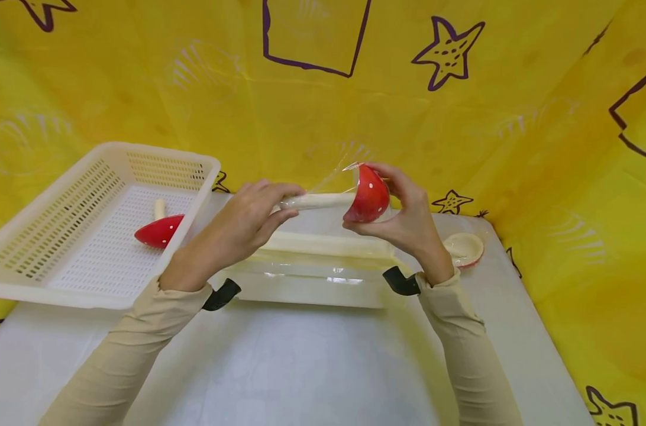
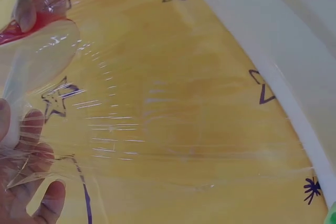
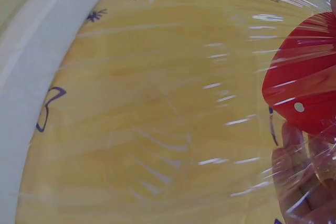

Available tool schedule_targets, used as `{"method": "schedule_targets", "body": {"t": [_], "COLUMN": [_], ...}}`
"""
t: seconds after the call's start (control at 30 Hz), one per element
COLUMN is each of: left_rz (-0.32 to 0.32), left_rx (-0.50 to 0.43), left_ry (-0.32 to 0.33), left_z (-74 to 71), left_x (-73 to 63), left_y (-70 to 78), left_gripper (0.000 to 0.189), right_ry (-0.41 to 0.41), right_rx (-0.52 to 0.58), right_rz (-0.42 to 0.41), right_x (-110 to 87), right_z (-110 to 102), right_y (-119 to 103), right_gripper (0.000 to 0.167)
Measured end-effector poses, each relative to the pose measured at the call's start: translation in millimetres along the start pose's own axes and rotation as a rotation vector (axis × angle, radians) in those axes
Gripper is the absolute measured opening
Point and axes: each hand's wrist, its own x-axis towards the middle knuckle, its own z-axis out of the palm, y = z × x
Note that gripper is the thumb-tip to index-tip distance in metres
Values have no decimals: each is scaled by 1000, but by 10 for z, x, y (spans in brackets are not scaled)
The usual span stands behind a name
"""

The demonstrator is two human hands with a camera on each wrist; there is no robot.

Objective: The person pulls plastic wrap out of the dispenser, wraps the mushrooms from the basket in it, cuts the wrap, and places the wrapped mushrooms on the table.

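A toy mushroom [image 1: 371,194] with a red, white-dotted cap and a cream stem is held sideways in the air over the table. My left hand [image 1: 248,216] grips the free end of the stem [image 1: 323,201]. Around the cap my right hand [image 1: 408,213] curls, thumb below and fingers above. Clear plastic film [image 2: 121,124] is stretched about the mushroom and the hands; the right wrist view shows it crossing the red cap [image 3: 304,77]. The cap's pale underside [image 2: 47,59] shows in the left wrist view.
A white slotted basket [image 1: 96,236] stands at left, holding another red mushroom [image 1: 160,231]. Below my hands lies a long cream box [image 1: 312,284] with a glossy surface. Another mushroom [image 1: 464,248], pale side up, lies at right. Yellow patterned cloth [image 1: 323,118] hangs behind the white table [image 1: 301,367].
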Motion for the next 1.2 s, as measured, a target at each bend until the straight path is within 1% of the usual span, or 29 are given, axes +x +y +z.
{"method": "schedule_targets", "body": {"t": [0.47,0.83,1.03,1.1,1.2], "left_rz": [40,58,47,39,15], "left_rx": [3,22,22,11,-14], "left_ry": [36,35,31,21,-5], "left_z": [-80,-133,-154,-161,-171], "left_x": [67,112,135,135,117], "left_y": [61,93,106,112,123], "left_gripper": [35,37,38,38,38], "right_ry": [11,32,42,42,21], "right_rx": [-8,-8,-1,9,25], "right_rz": [-19,-43,-37,-38,-17], "right_x": [79,117,124,118,86], "right_z": [-78,-121,-132,-130,-121], "right_y": [-88,-130,-143,-145,-158], "right_gripper": [84,84,84,84,84]}}
